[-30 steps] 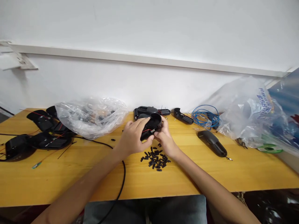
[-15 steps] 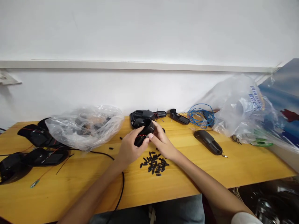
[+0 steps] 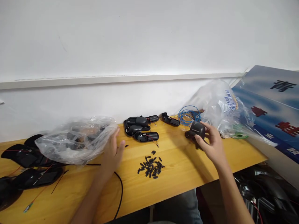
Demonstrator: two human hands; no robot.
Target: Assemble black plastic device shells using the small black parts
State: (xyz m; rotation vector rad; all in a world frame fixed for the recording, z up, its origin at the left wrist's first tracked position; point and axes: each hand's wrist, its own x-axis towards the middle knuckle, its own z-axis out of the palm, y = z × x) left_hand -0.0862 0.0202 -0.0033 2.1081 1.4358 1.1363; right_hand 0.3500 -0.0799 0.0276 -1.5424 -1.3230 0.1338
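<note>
Currently, the black housing is grasped by the right hand over the table, near the blue cable; it may be dropped if this hold loosens. The plastic bag could be brushed by the empty left hand.

Hands: bare | forearms: bare | trousers: grey-blue (mostly hidden)

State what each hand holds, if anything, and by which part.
The right hand grips a black curved plastic housing by its right side; the open left hand holds nothing visible.
</note>
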